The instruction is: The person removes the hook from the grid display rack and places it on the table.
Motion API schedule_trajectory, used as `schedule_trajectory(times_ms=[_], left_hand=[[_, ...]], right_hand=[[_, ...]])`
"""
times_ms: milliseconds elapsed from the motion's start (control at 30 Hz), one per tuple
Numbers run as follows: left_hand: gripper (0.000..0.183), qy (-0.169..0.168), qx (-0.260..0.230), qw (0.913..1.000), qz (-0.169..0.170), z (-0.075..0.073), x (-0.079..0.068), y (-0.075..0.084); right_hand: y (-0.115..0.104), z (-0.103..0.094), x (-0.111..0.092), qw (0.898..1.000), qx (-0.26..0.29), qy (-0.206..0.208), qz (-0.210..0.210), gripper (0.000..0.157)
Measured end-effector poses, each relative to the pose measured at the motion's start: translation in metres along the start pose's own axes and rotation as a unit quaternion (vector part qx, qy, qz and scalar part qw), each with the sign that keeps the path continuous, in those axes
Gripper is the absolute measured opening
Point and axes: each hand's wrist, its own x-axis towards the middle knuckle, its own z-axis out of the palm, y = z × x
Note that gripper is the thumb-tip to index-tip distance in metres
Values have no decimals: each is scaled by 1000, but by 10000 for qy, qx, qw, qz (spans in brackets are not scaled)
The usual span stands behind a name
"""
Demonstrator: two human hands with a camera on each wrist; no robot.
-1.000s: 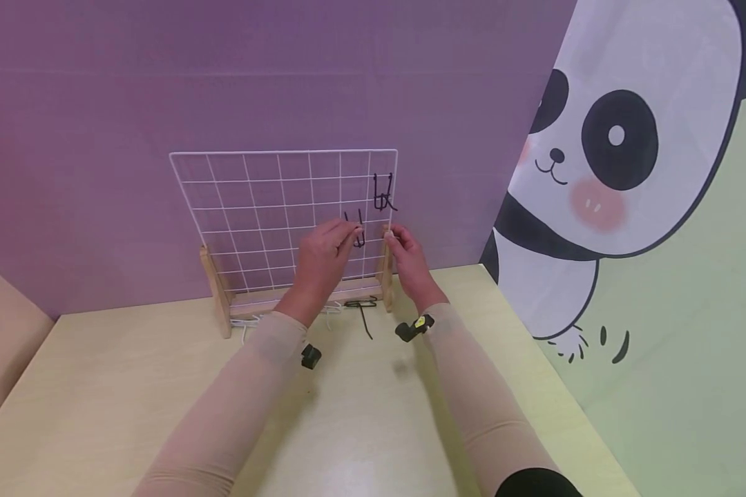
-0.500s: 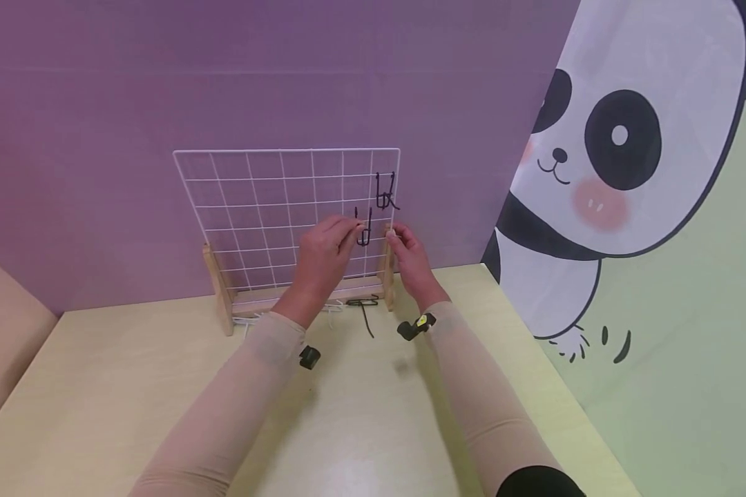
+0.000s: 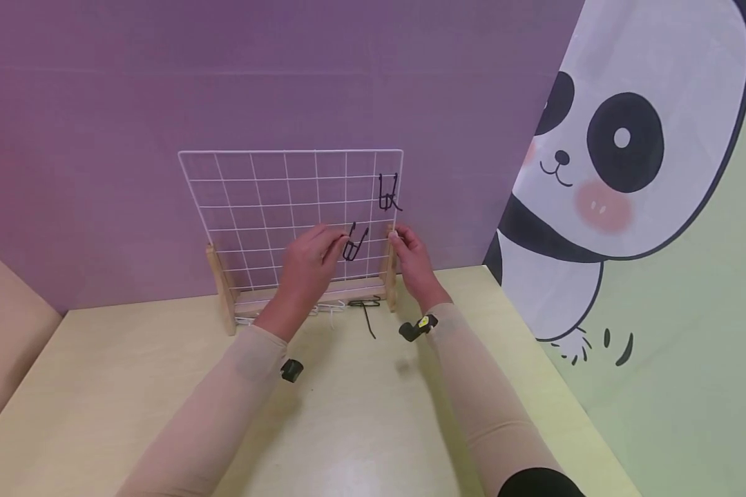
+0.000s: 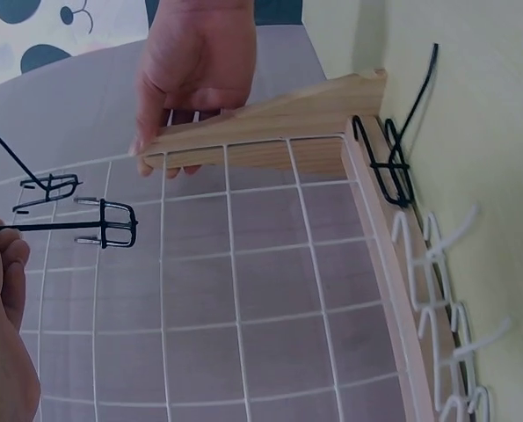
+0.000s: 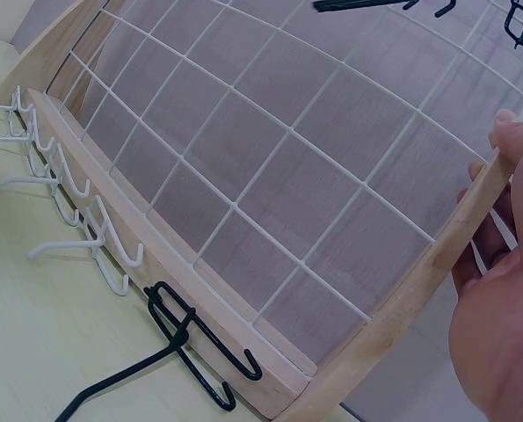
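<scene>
My left hand [image 3: 307,266] pinches a black wire hook [image 4: 68,227] by its long prong, in front of the white wire grid panel [image 3: 291,150]. In the head view the hook leans to the right, its two bent ends upward. My right hand [image 3: 416,266] grips the right upright of the wooden stand [image 5: 419,272] at the grid's edge, thumb in front and fingers behind. Another black hook [image 3: 387,201] hangs on the grid's upper right, above the held one.
A third black hook [image 5: 177,338] rests against the stand's wooden base at its right end. Several white hooks [image 5: 94,242] line the base to its left. The stand is on a pale wooden table [image 3: 360,414], close to a purple wall [image 3: 286,83]. A panda-painted wall [image 3: 659,304] is on the right.
After a slight shift right, my left hand has drawn left and down with the black hook, which now tilts. My right hand stays on the stand's upright.
</scene>
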Motion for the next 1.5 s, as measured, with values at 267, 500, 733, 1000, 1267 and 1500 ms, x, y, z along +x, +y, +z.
schedule_trajectory(times_ms=[267,500,733,1000,1267,1500], left_hand=[[11,-402,113,9989,-196,-12,-17,-8],[12,-813,442,9948,-414,-25,-31,-14],[11,-806,481,9950,-341,-36,-46,-24],[10,-673,675,9953,-176,-51,-65,-36],[12,-712,825,9939,-162,-66,-82,-45],[13,-829,902,9924,-105,-76,-95,-52]], right_hand=[[0,1,0,9999,143,23,-14,37],[-1,0,0,9997,243,5,64,39],[-2,1,-2,9996,258,34,61,37],[0,2,0,9997,244,69,23,37],[1,4,1,9997,216,60,-2,37],[2,3,1,9994,309,58,-128,34]])
